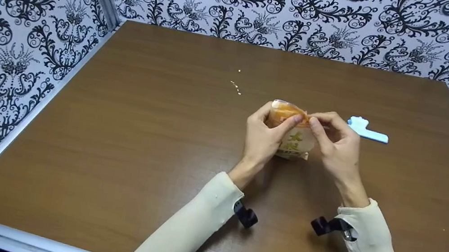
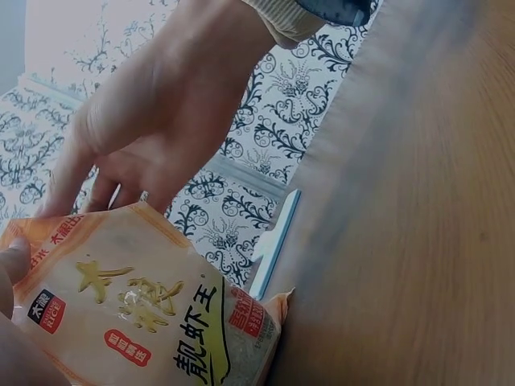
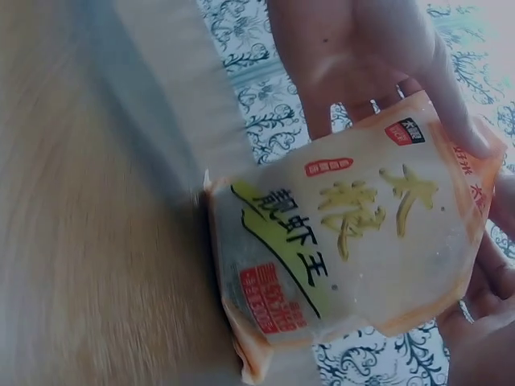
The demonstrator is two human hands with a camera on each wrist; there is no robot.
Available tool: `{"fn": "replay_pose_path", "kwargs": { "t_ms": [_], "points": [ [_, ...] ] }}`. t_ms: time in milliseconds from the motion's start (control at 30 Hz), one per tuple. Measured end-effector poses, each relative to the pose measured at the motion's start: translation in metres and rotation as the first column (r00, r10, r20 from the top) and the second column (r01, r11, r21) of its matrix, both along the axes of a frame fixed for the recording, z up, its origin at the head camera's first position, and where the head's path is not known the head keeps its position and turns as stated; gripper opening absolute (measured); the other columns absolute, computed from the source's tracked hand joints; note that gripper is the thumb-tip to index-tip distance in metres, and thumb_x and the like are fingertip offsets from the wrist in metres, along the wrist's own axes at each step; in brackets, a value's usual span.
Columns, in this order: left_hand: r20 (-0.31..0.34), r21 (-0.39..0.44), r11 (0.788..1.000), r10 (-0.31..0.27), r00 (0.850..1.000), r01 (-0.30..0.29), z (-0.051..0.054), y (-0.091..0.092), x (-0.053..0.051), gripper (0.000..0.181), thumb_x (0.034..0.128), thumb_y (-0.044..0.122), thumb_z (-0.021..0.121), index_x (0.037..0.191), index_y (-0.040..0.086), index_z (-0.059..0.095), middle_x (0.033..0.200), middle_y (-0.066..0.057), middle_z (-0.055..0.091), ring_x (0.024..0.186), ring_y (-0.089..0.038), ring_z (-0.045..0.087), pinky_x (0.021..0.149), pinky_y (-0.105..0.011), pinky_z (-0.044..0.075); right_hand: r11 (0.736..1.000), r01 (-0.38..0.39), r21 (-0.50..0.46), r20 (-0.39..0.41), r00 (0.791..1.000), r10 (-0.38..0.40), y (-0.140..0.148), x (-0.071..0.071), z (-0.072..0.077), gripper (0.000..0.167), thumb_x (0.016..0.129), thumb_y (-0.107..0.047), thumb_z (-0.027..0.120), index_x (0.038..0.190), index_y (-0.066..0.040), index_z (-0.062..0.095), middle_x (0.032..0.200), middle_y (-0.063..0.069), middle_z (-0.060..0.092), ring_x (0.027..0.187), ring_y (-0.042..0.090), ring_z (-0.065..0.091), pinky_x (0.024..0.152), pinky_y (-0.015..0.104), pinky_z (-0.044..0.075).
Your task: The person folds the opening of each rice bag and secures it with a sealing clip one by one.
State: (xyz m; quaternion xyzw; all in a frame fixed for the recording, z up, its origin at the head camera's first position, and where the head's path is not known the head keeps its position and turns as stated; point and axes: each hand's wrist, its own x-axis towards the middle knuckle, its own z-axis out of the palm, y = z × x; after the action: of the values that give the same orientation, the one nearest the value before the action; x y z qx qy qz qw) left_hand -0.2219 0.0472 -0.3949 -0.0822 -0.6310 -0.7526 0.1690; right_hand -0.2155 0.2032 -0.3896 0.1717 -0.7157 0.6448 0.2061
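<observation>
A bag of rice (image 1: 294,141) with an orange top and gold lettering stands upright on the brown table, between both hands. My left hand (image 1: 264,133) pinches its upper edge from the left, thumb on the front. From the right, my right hand (image 1: 341,148) pinches the same edge, its thumb close to the left thumb. The left wrist view has the printed front of the bag (image 2: 133,301) with the right hand (image 2: 173,104) beyond. In the right wrist view the left hand (image 3: 362,56) is at the bag's far side. Some fingers are hidden behind the bag.
A light blue sealing clip (image 1: 367,130) lies on the table just right of the right hand. Several small pale grains (image 1: 236,88) lie farther back, left of the bag. Patterned walls (image 1: 245,4) border the brown table (image 1: 137,129) at the back and sides.
</observation>
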Motion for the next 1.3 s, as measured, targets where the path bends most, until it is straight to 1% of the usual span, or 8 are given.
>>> {"fn": "replay_pose_path", "kwargs": {
  "t_ms": [67, 200, 467, 700, 833, 1067, 1167, 1300],
  "points": [
    [-0.002, 0.001, 1.000, 0.001, 1.000, -0.001, 0.000, 0.000, 0.000, 0.026, 0.0859, 0.011, 0.086, 0.105, 0.000, 0.072, 0.090, -0.010, 0.073, 0.073, -0.002, 0.060, 0.066, -0.020, 0.051, 1.000, -0.003, 0.011, 0.022, 1.000, 0.003, -0.001, 0.000, 0.000, 0.015, 0.099, -0.005, 0.068, 0.107, 0.006, 0.074, 0.097, -0.004, 0.074, 0.089, 0.010, 0.068, 0.079, 0.020, 0.054],
    [0.000, 0.003, 1.000, 0.000, 1.000, 0.000, 0.000, 0.000, 0.000, 0.026, 0.0865, 0.010, 0.085, 0.106, -0.001, 0.072, 0.092, -0.011, 0.073, 0.074, -0.002, 0.061, 0.066, -0.020, 0.052, 1.000, 0.003, 0.008, 0.027, 1.000, -0.003, -0.003, -0.002, -0.002, 0.016, 0.099, -0.004, 0.069, 0.108, 0.007, 0.074, 0.098, -0.004, 0.074, 0.090, 0.010, 0.069, 0.081, 0.020, 0.054],
    [0.001, 0.007, 1.000, 0.001, 1.000, -0.001, -0.001, 0.000, 0.000, 0.025, 0.0867, 0.012, 0.085, 0.105, 0.000, 0.072, 0.091, -0.011, 0.073, 0.073, -0.002, 0.062, 0.066, -0.020, 0.052, 0.998, 0.068, 0.015, 0.029, 0.997, -0.068, -0.007, -0.002, -0.006, 0.014, 0.098, -0.007, 0.072, 0.105, 0.005, 0.074, 0.093, -0.007, 0.072, 0.085, 0.009, 0.067, 0.077, 0.020, 0.054],
    [-0.005, -0.006, 1.000, -0.006, 1.000, 0.006, -0.001, -0.001, 0.001, 0.024, 0.0877, 0.013, 0.084, 0.105, 0.001, 0.073, 0.091, -0.010, 0.073, 0.074, -0.003, 0.062, 0.066, -0.020, 0.052, 0.996, 0.091, 0.011, 0.008, 0.996, -0.091, -0.011, -0.002, -0.008, 0.013, 0.098, -0.006, 0.071, 0.101, 0.006, 0.073, 0.091, -0.008, 0.069, 0.084, 0.008, 0.065, 0.077, 0.020, 0.054],
    [-0.011, -0.013, 0.999, -0.031, 0.999, 0.031, -0.001, -0.003, 0.002, 0.024, 0.0878, 0.012, 0.083, 0.107, 0.002, 0.072, 0.093, -0.009, 0.073, 0.076, -0.004, 0.063, 0.068, -0.021, 0.053, 0.994, 0.106, 0.003, -0.008, 0.994, -0.106, -0.014, -0.002, -0.007, 0.013, 0.098, -0.005, 0.071, 0.099, 0.007, 0.072, 0.089, -0.007, 0.067, 0.082, 0.008, 0.063, 0.076, 0.019, 0.052],
    [-0.042, -0.008, 0.991, -0.134, 0.990, 0.134, -0.002, -0.007, 0.001, 0.034, 0.0866, 0.010, 0.082, 0.116, 0.000, 0.068, 0.102, -0.012, 0.072, 0.084, -0.007, 0.066, 0.076, -0.024, 0.057, 0.988, 0.153, 0.027, -0.041, 0.988, -0.151, -0.016, -0.003, -0.009, 0.011, 0.097, -0.005, 0.072, 0.098, 0.006, 0.074, 0.086, -0.009, 0.064, 0.076, 0.006, 0.059, 0.071, 0.017, 0.049],
    [-0.055, -0.012, 0.989, -0.150, 0.987, 0.149, -0.003, -0.007, 0.000, 0.036, 0.0858, 0.010, 0.083, 0.117, 0.001, 0.068, 0.104, -0.012, 0.073, 0.085, -0.007, 0.067, 0.077, -0.024, 0.057, 0.988, 0.152, 0.017, -0.050, 0.987, -0.151, -0.016, -0.003, -0.009, 0.011, 0.097, -0.005, 0.072, 0.098, 0.006, 0.074, 0.086, -0.009, 0.064, 0.076, 0.006, 0.058, 0.071, 0.017, 0.049],
    [-0.072, 0.014, 0.987, -0.157, 0.985, 0.158, -0.004, -0.006, 0.000, 0.038, 0.0861, 0.009, 0.084, 0.120, 0.001, 0.068, 0.107, -0.013, 0.073, 0.087, -0.008, 0.068, 0.078, -0.025, 0.057, 0.989, 0.144, 0.009, -0.054, 0.988, -0.144, -0.017, -0.003, -0.009, 0.012, 0.098, -0.006, 0.071, 0.097, 0.006, 0.073, 0.086, -0.008, 0.064, 0.077, 0.006, 0.059, 0.072, 0.018, 0.050]
  ]
}}
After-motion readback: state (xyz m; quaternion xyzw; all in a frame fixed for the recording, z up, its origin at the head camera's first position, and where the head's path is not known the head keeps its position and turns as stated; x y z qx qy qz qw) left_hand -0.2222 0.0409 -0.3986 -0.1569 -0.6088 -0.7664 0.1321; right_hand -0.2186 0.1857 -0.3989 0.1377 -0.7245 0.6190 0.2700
